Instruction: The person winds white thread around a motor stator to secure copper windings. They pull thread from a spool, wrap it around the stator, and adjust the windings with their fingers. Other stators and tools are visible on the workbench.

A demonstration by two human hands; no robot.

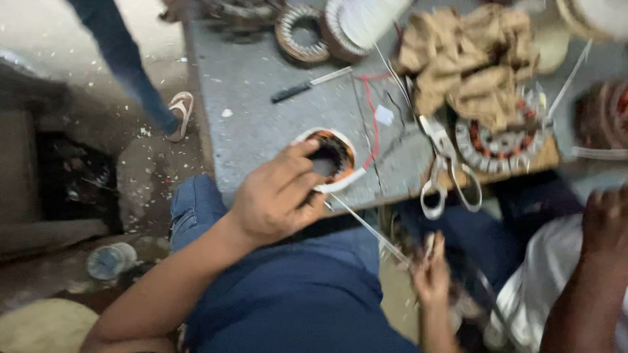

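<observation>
On the near edge of the grey table (261,98), the left hand (275,196) gripped a small motor winding ring (332,157), white outside with copper coils within; the thumb and fingers curled over its near rim, pinching it down against the tabletop. The ring sat roughly at the centre of the view. At about five o'clock from it, the right hand (430,271) hung below the table edge, over the lap, its fingers pressed together on the end of a thin white strip (366,225) that ran up at a slant to the ring.

At three o'clock from the ring lay a pair of scissors (445,176) with white handles hanging past the table edge, and just beyond them a bigger winding (504,140) on a wooden board. A heap of brown cloth (471,59) sat at one o'clock. A knife (307,85) with a dark handle lay at twelve o'clock, and red wire (371,117) trailed between it and the ring. Another person's hand (605,222) showed at the far right, blurred, and someone's leg and sandal (180,111) stood at ten o'clock on the floor.
</observation>
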